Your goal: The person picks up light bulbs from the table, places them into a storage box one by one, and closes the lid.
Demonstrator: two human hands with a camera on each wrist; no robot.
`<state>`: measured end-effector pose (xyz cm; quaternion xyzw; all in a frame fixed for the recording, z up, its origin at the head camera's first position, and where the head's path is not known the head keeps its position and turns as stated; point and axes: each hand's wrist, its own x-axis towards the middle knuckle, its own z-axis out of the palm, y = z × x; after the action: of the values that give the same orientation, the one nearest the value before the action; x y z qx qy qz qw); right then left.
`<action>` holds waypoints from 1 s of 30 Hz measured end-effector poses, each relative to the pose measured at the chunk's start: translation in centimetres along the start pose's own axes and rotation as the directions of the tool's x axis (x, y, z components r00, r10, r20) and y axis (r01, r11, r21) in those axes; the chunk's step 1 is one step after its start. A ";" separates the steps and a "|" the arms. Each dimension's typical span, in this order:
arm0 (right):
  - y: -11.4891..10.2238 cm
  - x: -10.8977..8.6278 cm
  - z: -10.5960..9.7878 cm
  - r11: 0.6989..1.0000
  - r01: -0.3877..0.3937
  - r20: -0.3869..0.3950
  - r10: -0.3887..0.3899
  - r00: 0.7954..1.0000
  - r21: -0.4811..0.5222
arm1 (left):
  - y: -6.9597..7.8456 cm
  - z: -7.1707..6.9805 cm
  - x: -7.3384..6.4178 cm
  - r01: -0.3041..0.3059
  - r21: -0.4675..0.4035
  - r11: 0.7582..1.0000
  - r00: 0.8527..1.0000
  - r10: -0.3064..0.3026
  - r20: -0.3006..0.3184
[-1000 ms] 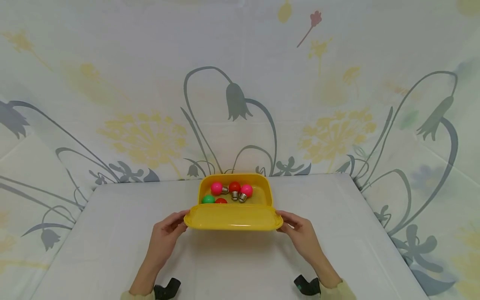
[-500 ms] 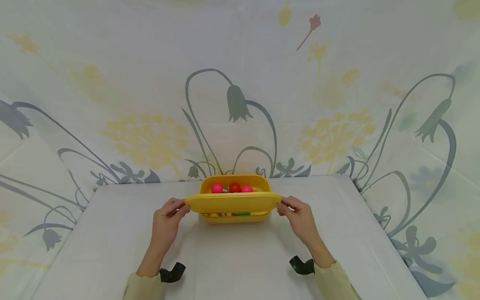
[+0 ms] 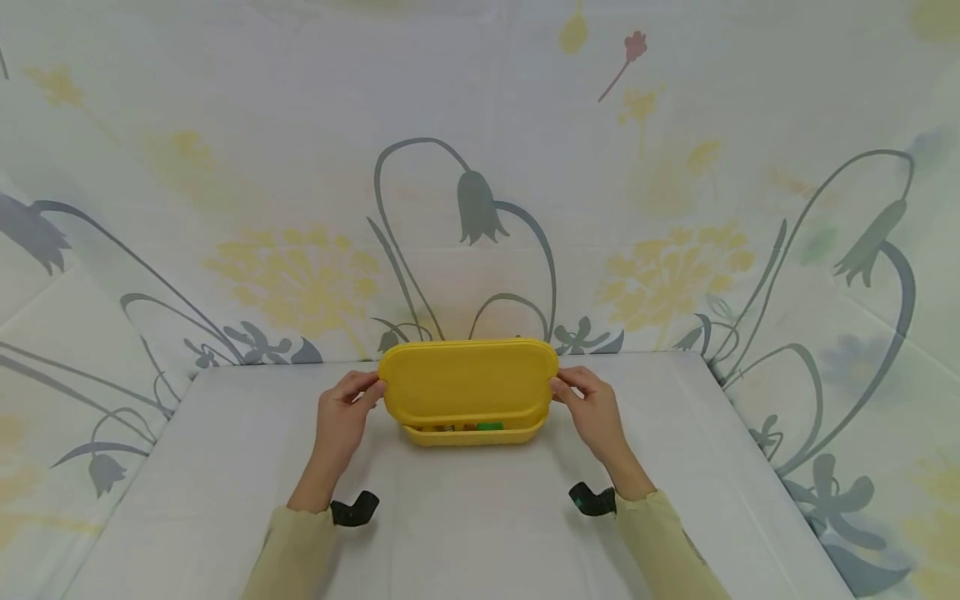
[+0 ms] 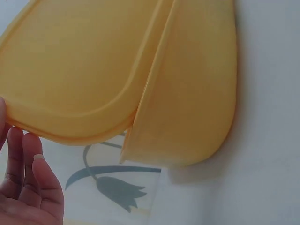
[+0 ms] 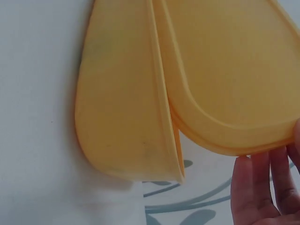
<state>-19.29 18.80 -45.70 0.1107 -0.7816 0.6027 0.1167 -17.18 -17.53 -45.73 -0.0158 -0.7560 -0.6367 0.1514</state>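
A yellow lid [image 3: 468, 379] stands tilted over a yellow plastic box [image 3: 476, 437], hiding most of its inside. Through the narrow gap along the near side, a bit of green [image 3: 490, 427] and some metal show. My left hand [image 3: 347, 417] pinches the lid's left end, and my right hand [image 3: 592, 412] pinches its right end. In the left wrist view the lid [image 4: 79, 61] slants away from the wall of the box [image 4: 192, 93]. From the right wrist, fingers [image 5: 262, 183] are seen against the lid's edge.
The box stands on a white-covered table [image 3: 480, 525], close to its back edge. Behind it rises a cloth backdrop [image 3: 480, 275] printed with flowers, which also runs along both sides. A black device [image 3: 356, 508] sits at each wrist.
Both hands have raised the lid and carried it away from me over the box. Its tilt has changed, and the pink and red light bulbs seen earlier are now hidden behind it.
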 end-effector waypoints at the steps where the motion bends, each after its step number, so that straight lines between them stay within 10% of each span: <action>1: 0.1 0.2 0.1 1.000 -0.011 0.004 0.011 1.000 0.013 | 0.0 0.1 0.2 0.004 -0.001 1.000 1.000 -0.004 -0.001; 30: 2.2 2.5 1.3 0.948 -0.314 -0.017 0.315 0.949 0.058 | -1.9 2.0 2.1 0.101 -0.083 0.991 0.995 -0.102 -0.005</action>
<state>-22.44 17.98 -47.29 -0.0201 -0.7710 0.6359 0.0262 -20.04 -16.33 -47.28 0.0195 -0.7279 -0.6745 0.1214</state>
